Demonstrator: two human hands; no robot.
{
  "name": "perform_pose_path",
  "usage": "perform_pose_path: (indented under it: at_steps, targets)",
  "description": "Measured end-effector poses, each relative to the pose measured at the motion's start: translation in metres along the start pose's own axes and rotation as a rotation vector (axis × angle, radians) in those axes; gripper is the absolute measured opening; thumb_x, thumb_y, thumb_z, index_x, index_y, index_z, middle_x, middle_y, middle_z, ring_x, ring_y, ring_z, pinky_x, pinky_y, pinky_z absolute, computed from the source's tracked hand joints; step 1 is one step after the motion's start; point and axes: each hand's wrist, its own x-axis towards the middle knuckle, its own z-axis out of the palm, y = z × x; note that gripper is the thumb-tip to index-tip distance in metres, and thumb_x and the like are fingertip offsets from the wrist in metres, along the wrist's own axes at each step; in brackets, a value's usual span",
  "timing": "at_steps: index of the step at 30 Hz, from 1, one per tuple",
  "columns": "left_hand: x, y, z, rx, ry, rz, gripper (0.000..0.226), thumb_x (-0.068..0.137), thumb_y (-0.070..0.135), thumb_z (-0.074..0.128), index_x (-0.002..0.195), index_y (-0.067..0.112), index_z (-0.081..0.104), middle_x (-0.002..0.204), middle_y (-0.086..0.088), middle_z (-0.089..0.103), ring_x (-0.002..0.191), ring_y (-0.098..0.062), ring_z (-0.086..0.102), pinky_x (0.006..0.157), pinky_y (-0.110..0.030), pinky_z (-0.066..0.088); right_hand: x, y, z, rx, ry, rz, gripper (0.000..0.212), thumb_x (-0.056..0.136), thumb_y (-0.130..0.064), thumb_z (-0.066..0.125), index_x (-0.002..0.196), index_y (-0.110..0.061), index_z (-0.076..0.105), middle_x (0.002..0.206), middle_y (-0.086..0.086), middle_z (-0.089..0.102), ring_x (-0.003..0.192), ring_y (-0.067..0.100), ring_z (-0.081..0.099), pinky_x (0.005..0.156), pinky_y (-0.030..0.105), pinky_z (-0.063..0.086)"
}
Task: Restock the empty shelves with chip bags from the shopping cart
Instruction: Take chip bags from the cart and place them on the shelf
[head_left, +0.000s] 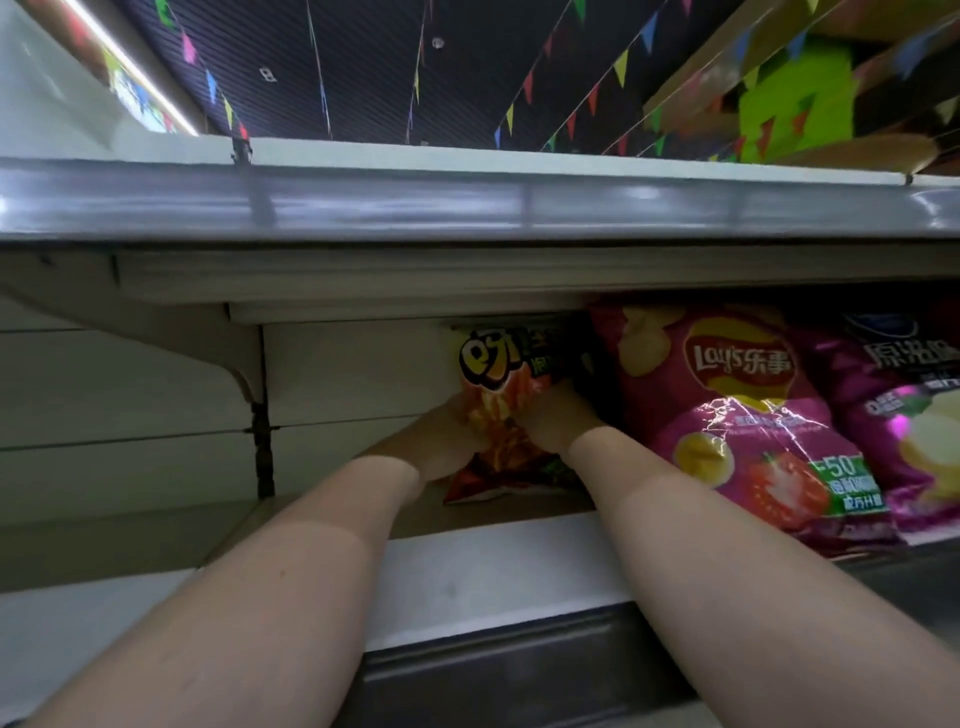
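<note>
An orange and red chip bag (498, 410) stands upright deep on the white shelf (493, 577), against the back panel. My left hand (441, 441) grips its left side and my right hand (558, 415) grips its right side, both arms reaching in under the upper shelf. The bag's lower edge rests on the shelf board. To its right leans a pink Lay's bag (737, 415), close beside my right forearm. The shopping cart is out of view.
A purple chip bag (914, 431) lies at the far right beside the pink one. The upper shelf's grey front rail (467, 200) runs across overhead. The shelf bay to the left of the upright bracket (262, 431) holds no bags. Coloured bunting hangs from the dark ceiling.
</note>
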Motion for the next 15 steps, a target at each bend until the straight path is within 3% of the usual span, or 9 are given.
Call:
perform_pose_path:
  at_steps: [3, 5, 7, 8, 9, 11, 13, 14, 15]
  targets:
    - [0.0, 0.0, 0.001, 0.025, 0.017, -0.004, 0.045, 0.098, 0.018, 0.049, 0.141, 0.022, 0.038, 0.132, 0.004, 0.051, 0.109, -0.009, 0.047, 0.091, -0.025, 0.037, -0.004, -0.001, -0.001, -0.024, 0.01, 0.035, 0.034, 0.1, -0.007, 0.028, 0.125, 0.002, 0.048, 0.13, 0.021, 0.05, 0.116, 0.031, 0.051, 0.092, 0.032, 0.043]
    - [0.001, -0.001, 0.0, 0.059, 0.064, -0.019, 0.036, 0.097, 0.02, 0.051, 0.132, 0.023, 0.048, 0.13, 0.0, 0.056, 0.116, -0.017, 0.052, 0.095, -0.028, 0.04, -0.009, -0.002, -0.006, 0.004, 0.024, 0.101, 0.043, 0.099, -0.011, 0.033, 0.138, 0.008, 0.032, 0.137, 0.022, 0.044, 0.122, 0.032, 0.048, 0.095, 0.034, 0.043]
    - [0.0, 0.0, -0.003, 0.041, 0.159, -0.064, 0.012, 0.095, 0.017, 0.052, 0.103, 0.023, 0.059, 0.102, 0.0, 0.061, 0.105, -0.022, 0.056, 0.094, -0.031, 0.044, -0.02, -0.007, -0.013, 0.038, 0.045, 0.162, 0.062, 0.096, -0.013, 0.039, 0.144, 0.012, 0.008, 0.144, 0.023, 0.036, 0.128, 0.034, 0.043, 0.097, 0.037, 0.042]
    - [0.001, 0.001, -0.006, 0.046, 0.219, -0.079, 0.009, 0.093, 0.015, 0.053, 0.09, 0.02, 0.059, 0.092, 0.001, 0.058, 0.1, -0.023, 0.056, 0.093, -0.033, 0.045, -0.024, -0.01, -0.016, 0.035, 0.048, 0.162, 0.066, 0.095, -0.014, 0.042, 0.144, 0.012, 0.006, 0.145, 0.023, 0.034, 0.13, 0.035, 0.041, 0.098, 0.038, 0.042]
    - [0.001, 0.003, -0.01, 0.068, 0.264, -0.082, 0.007, 0.092, 0.014, 0.055, 0.09, 0.016, 0.061, 0.092, 0.0, 0.058, 0.101, -0.024, 0.056, 0.092, -0.032, 0.045, -0.027, -0.014, -0.018, 0.038, 0.052, 0.142, 0.066, 0.095, -0.015, 0.044, 0.144, 0.01, 0.009, 0.146, 0.022, 0.033, 0.13, 0.035, 0.041, 0.098, 0.039, 0.042]
    - [-0.002, 0.004, -0.018, 0.098, 0.345, -0.085, 0.029, 0.09, 0.021, 0.059, 0.118, 0.013, 0.059, 0.118, -0.005, 0.059, 0.114, -0.026, 0.053, 0.089, -0.025, 0.04, -0.036, -0.024, -0.02, 0.056, 0.064, 0.077, 0.058, 0.093, -0.02, 0.048, 0.142, 0.002, 0.025, 0.143, 0.02, 0.036, 0.126, 0.034, 0.044, 0.096, 0.039, 0.044]
    - [-0.012, 0.004, -0.027, 0.061, 0.401, -0.09, 0.043, 0.09, 0.024, 0.061, 0.131, 0.015, 0.053, 0.134, -0.007, 0.052, 0.118, -0.025, 0.052, 0.085, -0.022, 0.037, -0.047, -0.034, -0.021, 0.107, 0.032, 0.009, 0.027, 0.093, -0.023, 0.048, 0.114, -0.006, 0.05, 0.132, 0.017, 0.046, 0.108, 0.028, 0.052, 0.086, 0.034, 0.046]
    - [-0.018, 0.002, -0.032, 0.028, 0.428, -0.08, 0.042, 0.089, 0.023, 0.062, 0.13, 0.014, 0.054, 0.135, -0.008, 0.052, 0.116, -0.025, 0.053, 0.085, -0.023, 0.04, -0.056, -0.04, -0.023, 0.124, -0.019, -0.022, 0.016, 0.094, -0.022, 0.045, 0.095, -0.008, 0.053, 0.122, 0.015, 0.052, 0.095, 0.023, 0.053, 0.079, 0.03, 0.043]
    - [-0.025, 0.0, -0.037, -0.009, 0.455, -0.078, 0.04, 0.089, 0.02, 0.062, 0.128, 0.014, 0.055, 0.133, -0.01, 0.054, 0.115, -0.026, 0.055, 0.086, -0.025, 0.042, -0.064, -0.046, -0.024, 0.134, -0.075, -0.055, 0.02, 0.097, -0.021, 0.041, 0.089, -0.008, 0.054, 0.111, 0.012, 0.053, 0.09, 0.022, 0.053, 0.075, 0.028, 0.039]
